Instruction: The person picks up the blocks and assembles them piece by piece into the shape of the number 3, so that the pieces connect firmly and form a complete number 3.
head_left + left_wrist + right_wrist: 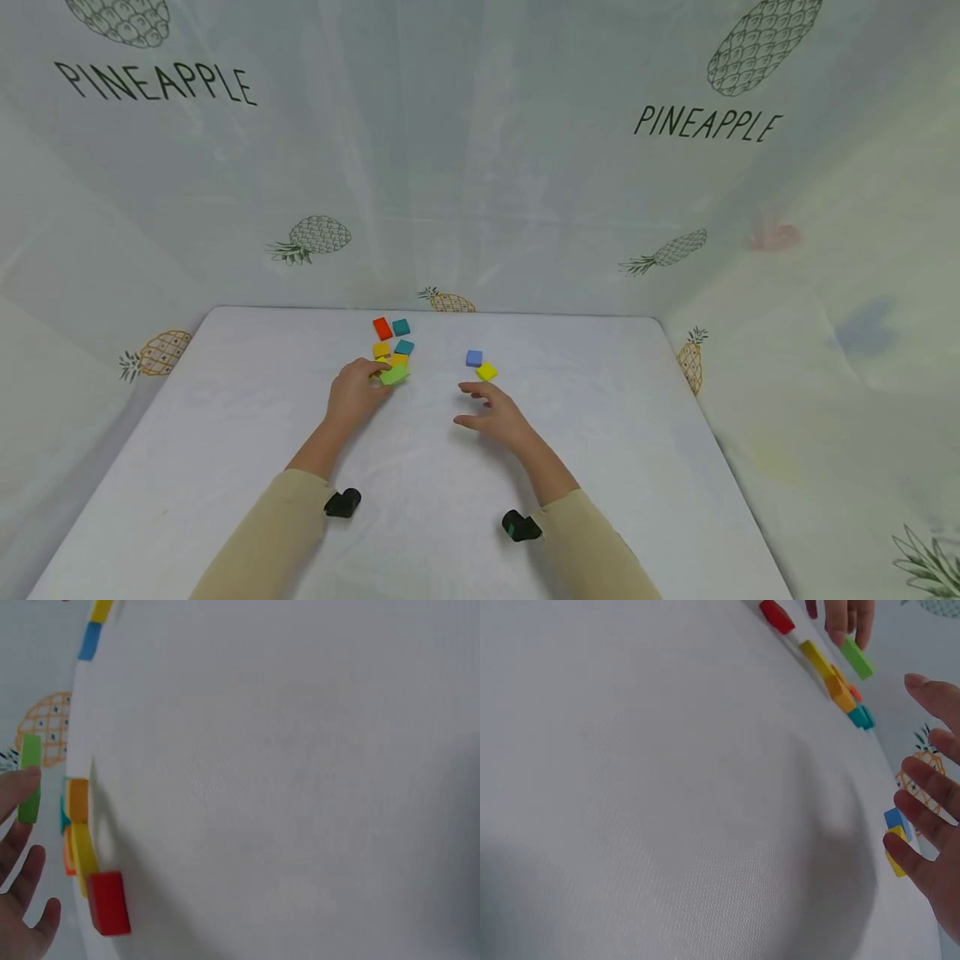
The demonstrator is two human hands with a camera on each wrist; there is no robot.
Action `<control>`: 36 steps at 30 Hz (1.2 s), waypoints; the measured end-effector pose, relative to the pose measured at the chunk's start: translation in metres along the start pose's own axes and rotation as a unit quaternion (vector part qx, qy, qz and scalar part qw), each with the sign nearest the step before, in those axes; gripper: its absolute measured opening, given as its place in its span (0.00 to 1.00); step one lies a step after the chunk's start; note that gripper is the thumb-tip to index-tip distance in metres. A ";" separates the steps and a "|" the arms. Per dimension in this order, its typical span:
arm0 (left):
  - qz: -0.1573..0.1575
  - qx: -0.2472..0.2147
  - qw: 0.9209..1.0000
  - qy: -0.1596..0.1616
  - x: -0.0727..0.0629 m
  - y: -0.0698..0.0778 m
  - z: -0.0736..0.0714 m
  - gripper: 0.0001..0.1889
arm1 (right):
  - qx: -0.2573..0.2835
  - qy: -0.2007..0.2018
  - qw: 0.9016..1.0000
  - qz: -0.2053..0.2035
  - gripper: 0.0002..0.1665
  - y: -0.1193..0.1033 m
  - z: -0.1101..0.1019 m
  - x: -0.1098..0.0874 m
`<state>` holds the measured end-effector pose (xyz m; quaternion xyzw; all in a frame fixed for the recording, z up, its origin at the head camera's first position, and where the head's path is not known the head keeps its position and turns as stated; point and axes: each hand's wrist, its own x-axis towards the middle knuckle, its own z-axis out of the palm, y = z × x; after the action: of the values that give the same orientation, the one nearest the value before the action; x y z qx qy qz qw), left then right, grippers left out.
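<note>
A light printed fabric (480, 167), marked with pineapple drawings and the word "PINEAPPLE", stood behind the far edge and along both sides of the work area. The white tabletop (420, 533) carried the small parts, all located toward its far edge. Two beige sleeves, left (266, 533) and right (596, 542), entered over the near edge.

The left hand (358, 389) was positioned left of the tabletop's centre line, toward the far edge. Its grip was narrow: the fingertips pinched the green block (394, 375) and held it clear of the surface, above the near end of the left group. The right hand (501, 414) was positioned right of the centre line, grip wide, thumb well apart from the fingers, just on the near side of the right pair.

A black wrist unit was located at each cuff, left (342, 503) and right (521, 526).

The left group lay between the far-left corner and the middle of the far edge. A red-orange block (382, 328) and a teal block (401, 327) lay farthest back; a second teal block (404, 347), an amber block (382, 350) and an orange block (399, 360) lay nearer. The left wrist view also showed a yellow block (85, 859) and a red block (109, 904) in this group. The right pair comprised a blue block (474, 358) and a lemon block (487, 372).
</note>
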<state>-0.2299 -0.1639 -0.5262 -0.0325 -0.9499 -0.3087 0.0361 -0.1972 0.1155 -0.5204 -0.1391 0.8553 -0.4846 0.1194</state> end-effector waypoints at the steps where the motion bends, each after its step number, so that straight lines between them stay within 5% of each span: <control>1: 0.004 -0.003 1.000 0.000 0.000 0.003 0.001 0.19 | 0.003 0.005 1.000 -0.004 0.35 0.001 -0.001 0.000; 8: 0.037 -0.033 0.999 -0.015 -0.002 0.023 0.008 0.18 | 0.027 0.025 0.999 0.002 0.36 0.010 -0.008 -0.001; 17: 0.033 -0.026 0.998 -0.055 -0.014 0.046 0.028 0.18 | 0.039 0.042 0.998 0.019 0.35 0.020 -0.010 -0.011; 25: 0.028 -0.027 0.996 -0.079 -0.023 0.059 0.051 0.17 | 0.038 0.049 0.998 0.017 0.34 0.027 -0.011 -0.019; 36: 0.063 -0.029 0.993 -0.096 -0.031 0.071 0.068 0.16 | 0.014 0.061 0.998 0.033 0.29 0.036 -0.011 -0.022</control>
<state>-0.1962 -0.0681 -0.5423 -0.1231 -0.9357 -0.3286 -0.0372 -0.1850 0.1497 -0.5439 -0.0795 0.8584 -0.4996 0.0848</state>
